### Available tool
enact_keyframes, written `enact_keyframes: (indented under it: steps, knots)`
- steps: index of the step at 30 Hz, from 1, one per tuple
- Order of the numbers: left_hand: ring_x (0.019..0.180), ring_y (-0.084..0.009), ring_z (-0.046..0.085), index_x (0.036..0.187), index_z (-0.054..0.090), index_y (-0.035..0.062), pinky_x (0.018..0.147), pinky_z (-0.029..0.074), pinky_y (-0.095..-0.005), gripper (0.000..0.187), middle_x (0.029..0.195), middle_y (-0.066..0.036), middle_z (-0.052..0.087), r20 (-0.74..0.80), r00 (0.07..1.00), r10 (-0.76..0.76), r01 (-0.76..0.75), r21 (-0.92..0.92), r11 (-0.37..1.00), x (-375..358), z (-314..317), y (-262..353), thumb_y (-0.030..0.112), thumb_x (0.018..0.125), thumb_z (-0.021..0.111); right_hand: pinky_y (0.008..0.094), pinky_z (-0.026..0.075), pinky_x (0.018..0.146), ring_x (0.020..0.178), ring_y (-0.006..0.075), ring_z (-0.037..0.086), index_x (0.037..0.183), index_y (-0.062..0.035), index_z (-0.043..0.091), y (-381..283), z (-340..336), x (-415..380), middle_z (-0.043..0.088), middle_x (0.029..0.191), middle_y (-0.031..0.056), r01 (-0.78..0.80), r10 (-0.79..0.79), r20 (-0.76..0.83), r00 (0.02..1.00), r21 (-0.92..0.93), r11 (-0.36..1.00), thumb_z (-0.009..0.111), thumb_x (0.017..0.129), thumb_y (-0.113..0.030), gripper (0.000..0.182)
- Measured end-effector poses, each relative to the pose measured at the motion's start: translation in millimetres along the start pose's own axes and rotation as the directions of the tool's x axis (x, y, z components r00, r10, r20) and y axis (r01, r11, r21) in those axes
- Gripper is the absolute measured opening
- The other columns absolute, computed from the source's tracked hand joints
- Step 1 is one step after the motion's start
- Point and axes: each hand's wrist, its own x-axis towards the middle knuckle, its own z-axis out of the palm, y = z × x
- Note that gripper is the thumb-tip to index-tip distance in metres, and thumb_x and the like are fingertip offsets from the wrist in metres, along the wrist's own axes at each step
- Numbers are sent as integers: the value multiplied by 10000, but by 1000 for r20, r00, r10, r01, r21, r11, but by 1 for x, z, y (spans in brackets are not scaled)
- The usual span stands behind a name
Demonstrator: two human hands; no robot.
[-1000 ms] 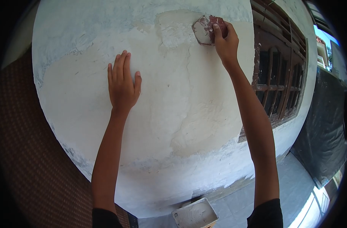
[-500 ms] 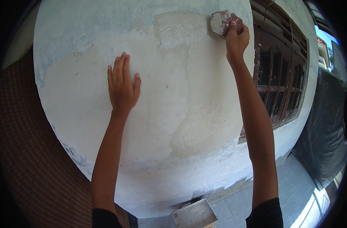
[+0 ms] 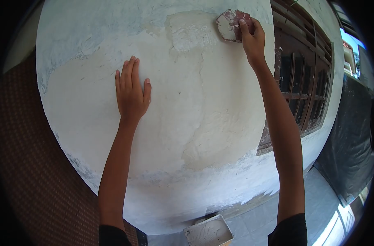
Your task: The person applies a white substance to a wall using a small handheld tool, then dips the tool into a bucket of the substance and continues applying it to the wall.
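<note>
My left hand (image 3: 132,90) lies flat on the pale wall (image 3: 162,127), fingers stretched upward and thumb apart. Higher up at the right, my right hand (image 3: 253,41) grips a flat reddish-brown putty scraper (image 3: 234,25) smeared with whitish putty. Its left edge is close to the wall, beside a rough patch of putty (image 3: 191,37); contact is hard to make out. A thin crack runs down the wall below that patch. The fingers behind the scraper are hidden.
On the grey floor (image 3: 256,221) below stands an open container of white putty (image 3: 209,231). A brown wooden window (image 3: 297,78) is set in the wall at the right, near my right arm. Farther right hangs a dark sheet (image 3: 342,139); a brown woven surface (image 3: 39,164) borders the left.
My right hand has shifted a little left along the wall with the scraper, toward the rough patch. My left hand has stayed in place.
</note>
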Motion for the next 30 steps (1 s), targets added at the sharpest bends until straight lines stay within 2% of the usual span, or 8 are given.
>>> enact_keyframes:
  steps: [5,9,12,16,21,24,28,30]
  knots:
    - [1431,-294,365,1475,390,49,1195,236,-515,582,1521,-102,418,-14,1000,9,-8,13,1000,0,0,-1,173,929,549,315,512,842,940,180,649,1211,33,605,2,-4,15,684,1034,123,-19,-30,-156,987,-304,952,631,977,-241,362]
    - [1456,-284,310,1517,327,78,1202,203,-512,613,1553,-89,368,5,1000,2,-1,-25,1000,-1,0,-2,163,940,516,305,505,864,953,160,642,1223,37,600,1,-7,20,685,1071,123,-44,29,-294,955,-42,998,640,970,-219,363]
    - [1457,-281,309,1517,327,79,1203,202,-512,616,1552,-87,368,10,1000,0,0,-17,1000,-1,0,-1,163,938,518,307,500,892,968,169,659,1233,-1,614,2,-3,15,699,1085,127,152,-136,121,983,-134,979,663,955,-234,366]
    - [1434,-285,360,1477,392,52,1195,235,-512,585,1522,-97,418,-10,1000,6,-6,19,1000,0,0,0,165,926,551,358,509,891,987,244,677,1222,2,625,4,-12,27,707,1084,159,23,-100,-164,981,-417,909,668,936,-246,380]
    - [1447,-283,333,1496,363,65,1200,216,-511,594,1538,-90,392,-2,1000,0,0,-6,1000,-1,0,-2,165,934,528,318,513,876,990,195,654,1227,37,600,1,-6,17,692,1071,126,63,-71,-173,982,-48,997,649,960,-258,401]
    - [1446,-284,334,1495,363,63,1199,220,-510,595,1537,-92,393,2,1000,3,-3,-2,1000,0,-1,-1,168,934,532,307,509,867,944,156,645,1210,29,609,6,-3,10,685,1037,107,119,-144,-18,989,-470,875,645,965,-240,366]
    - [1433,-288,361,1477,391,47,1193,240,-509,584,1521,-99,418,-14,1000,9,-9,18,1000,0,-1,0,174,929,550,382,517,892,968,244,682,1201,43,599,-2,-20,16,700,1050,179,-45,-76,-234,969,-470,882,608,963,-196,338]
    - [1434,-287,361,1478,389,49,1194,240,-509,585,1521,-99,417,-12,1000,6,-6,16,1000,0,-1,0,175,930,548,347,527,869,961,212,677,1207,41,592,-7,-22,12,689,1070,159,-136,93,-304,948,-123,983,596,974,-184,325]
